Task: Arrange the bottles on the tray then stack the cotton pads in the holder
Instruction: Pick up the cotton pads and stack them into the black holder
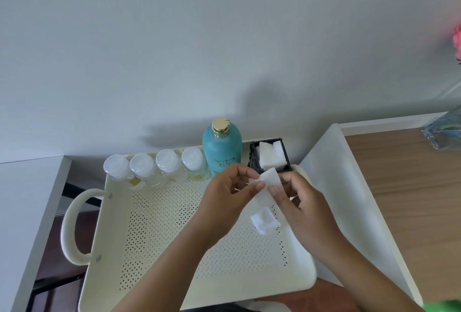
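Cream perforated tray [159,236] spans the view under both hands, looped handle on its left side. Teal bottle [222,152] with gold cap stands upright at the tray's back edge, just beyond the left fingertips. Four small clear bottles [154,169] sit in a row to the left of it, caps touching or nearly so, well left of the fingers. Black holder [270,154] sits at the back right corner, directly past the fingertips of both hands, with white cotton pads [272,155] already stacked inside.

Left hand [229,202] and right hand [299,204] meet above the tray. Both pinch one white cotton pad [268,179] between thumb and fingers: left fingers on its left edge, right fingers [273,190] on its lower right. Pad is held in the air, just short of the holder. A few loose pads [264,222] lie on the tray floor below the fingers, between the two wrists.
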Demonstrator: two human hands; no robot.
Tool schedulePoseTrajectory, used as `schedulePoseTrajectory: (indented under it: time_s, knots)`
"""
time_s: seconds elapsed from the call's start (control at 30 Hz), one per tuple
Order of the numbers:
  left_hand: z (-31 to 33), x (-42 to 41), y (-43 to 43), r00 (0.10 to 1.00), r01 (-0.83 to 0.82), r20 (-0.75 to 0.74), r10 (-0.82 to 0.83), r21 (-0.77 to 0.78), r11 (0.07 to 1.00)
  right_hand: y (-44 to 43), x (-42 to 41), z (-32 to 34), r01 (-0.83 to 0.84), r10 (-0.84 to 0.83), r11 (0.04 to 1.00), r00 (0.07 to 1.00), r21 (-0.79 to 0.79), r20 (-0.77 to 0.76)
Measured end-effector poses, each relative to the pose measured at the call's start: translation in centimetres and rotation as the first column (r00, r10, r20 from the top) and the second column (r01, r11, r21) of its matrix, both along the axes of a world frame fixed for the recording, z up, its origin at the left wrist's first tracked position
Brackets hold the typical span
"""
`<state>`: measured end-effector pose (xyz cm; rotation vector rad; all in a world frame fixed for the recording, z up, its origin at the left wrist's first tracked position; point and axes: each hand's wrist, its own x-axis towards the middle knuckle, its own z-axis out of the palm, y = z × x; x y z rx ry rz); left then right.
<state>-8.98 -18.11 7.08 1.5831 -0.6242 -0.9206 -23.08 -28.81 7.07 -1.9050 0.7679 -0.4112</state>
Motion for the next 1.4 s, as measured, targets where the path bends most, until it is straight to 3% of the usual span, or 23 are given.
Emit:
schedulePoseTrajectory:
  time_s: [0.07,0.17,0.3,0.4,0.57,0.73,0.83,0.93,1.03,1.2,1.4]
  knots:
    - [-0.2,0.1,-0.2,1.0,-0.006,0.004,0.006,-0.008,1.0,-0.6,0.2,0.3,0.0,0.0,1.0,1.0,0.002,0.011]
    - [-1.4,0.1,-0.2,0.997,-0.073,0.022,0.072,0.024,0.997,-1.9,0.7,0.3,0.042,-0.04,0.992,0.999,-0.117,0.021]
    - [-4.3,-0.4,-0.2,0.989,-0.121,0.115,0.094,0.252,0.96,-4.1,2.1,0.6,0.154,-0.154,0.979,0.988,-0.133,0.01]
    - [-6.6,-1.0,-0.2,0.985,-0.092,0.169,0.029,0.384,0.919,-5.3,3.3,0.4,0.203,-0.204,0.978,0.979,-0.041,-0.024]
    - [-9.0,-2.0,-0.6,0.913,-0.031,0.377,-0.158,0.451,0.892,-5.8,4.5,-0.3,0.284,-0.282,0.958,0.958,0.043,-0.051]
    - [-10.1,-2.8,-1.1,0.862,-0.035,0.441,-0.25,0.544,0.838,-5.6,4.4,-1.1,0.237,-0.271,0.946,0.952,-0.219,-0.141]
    - [-10.5,-3.0,-1.1,0.824,-0.033,0.48,-0.301,0.57,0.821,-5.2,4.0,-1.2,0.24,-0.282,0.902,0.957,-0.36,-0.066]
    - [-10.9,-3.2,-1.1,0.793,-0.04,0.516,-0.324,0.575,0.817,-5.0,3.3,-1.2,0.107,-0.143,0.8,0.99,-0.591,-0.015]
    - [-11.1,-3.3,-1.0,0.769,-0.05,0.549,-0.328,0.563,0.825,-4.6,2.5,-1.9,-0.116,0.031,0.686,0.991,-0.719,-0.13]
    - [-11.3,-3.1,-0.8,0.759,-0.035,0.557,-0.337,0.553,0.833,-3.6,2.4,-3.0,-0.276,0.106,0.629,0.957,-0.727,-0.271]
    - [-11.3,-2.6,-0.4,0.761,-0.017,0.559,-0.33,0.525,0.851,-3.3,2.5,-2.8,-0.357,0.081,0.595,0.918,-0.72,-0.389]
